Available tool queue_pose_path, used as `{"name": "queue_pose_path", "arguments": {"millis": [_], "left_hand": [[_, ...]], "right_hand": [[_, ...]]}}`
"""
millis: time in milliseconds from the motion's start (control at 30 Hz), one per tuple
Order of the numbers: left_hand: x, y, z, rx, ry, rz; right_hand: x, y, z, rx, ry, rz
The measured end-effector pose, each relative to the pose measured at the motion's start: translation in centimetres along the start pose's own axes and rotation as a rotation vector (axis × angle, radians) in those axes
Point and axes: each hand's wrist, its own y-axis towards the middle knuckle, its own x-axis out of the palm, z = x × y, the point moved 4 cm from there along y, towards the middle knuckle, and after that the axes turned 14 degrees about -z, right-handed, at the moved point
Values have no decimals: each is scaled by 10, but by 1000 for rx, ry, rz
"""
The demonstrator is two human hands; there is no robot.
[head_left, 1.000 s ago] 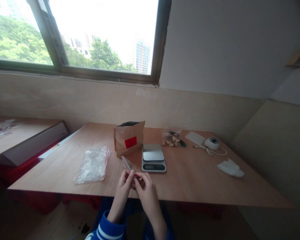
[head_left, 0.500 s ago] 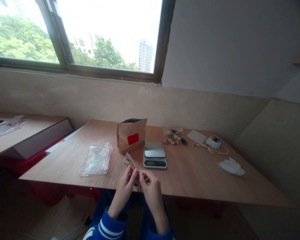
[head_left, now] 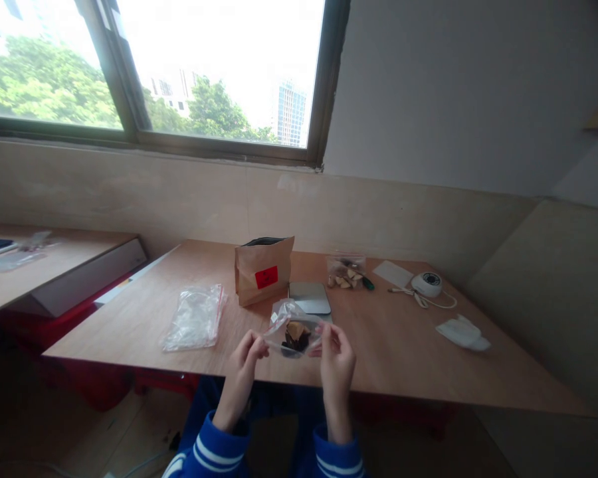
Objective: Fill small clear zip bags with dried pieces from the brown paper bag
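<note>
Item: small clear plastic zip bag (head_left: 293, 330) of brown pieces, held above the near edge of the wooden table (head_left: 408, 352), left hand (head_left: 245, 353) and right hand (head_left: 337, 350) pinching opposite edges — seal state unclear — contents may spill if tipped.

Wooden worktop (head_left: 389, 345) and what lies on it

Near centre of frame, upright brown paper pouch (head_left: 264, 270) with red label; just right of it a scale (head_left: 309, 298), partly hidden. Left of centre, a pile of clear zip bags (head_left: 194, 318). Toward upper right, small clear bag of pale pieces (head_left: 345, 274), a white card (head_left: 392, 273), a round white device (head_left: 426, 284) with cable, and crumpled white material (head_left: 462, 332) at right edge.
</note>
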Motion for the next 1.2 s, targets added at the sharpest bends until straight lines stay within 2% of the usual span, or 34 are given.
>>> {"name": "queue_pose_path", "arguments": {"millis": [100,167,233,300,367,467,500,533,600,700,867,1033,1200], "left_hand": [[-7,12,-24,53,-230,164],[-5,21,-44,-59,-376,202],[5,31,-56,-146,-544,99],[15,41,-58,-183,-641,-23],[19,52,-55,-186,-622,-37],[15,71,-55,-144,-496,104],[13,77,-56,-132,-474,130],[12,83,-58,-125,-452,146],[8,91,-64,-132,-411,165],[3,93,-67,-118,-341,242],[2,84,-48,-19,-328,321],[4,81,-37,-48,-342,320],[0,83,-45,-54,-309,322]], "right_hand": [[13,8,-1,4,93,-63],[22,17,0,17,132,-101],[31,26,2,53,135,-172],[41,35,4,91,79,-286],[47,43,2,53,-56,-321],[49,49,-14,-186,-305,-187],[52,50,-19,-266,-363,-199],[58,51,-23,-327,-407,-267],[72,54,-25,-385,-479,-495],[88,58,-18,-388,-579,-746],[104,68,-2,-360,-650,-939],[108,71,2,-374,-588,-977],[103,75,8,-269,-446,-992]]}}
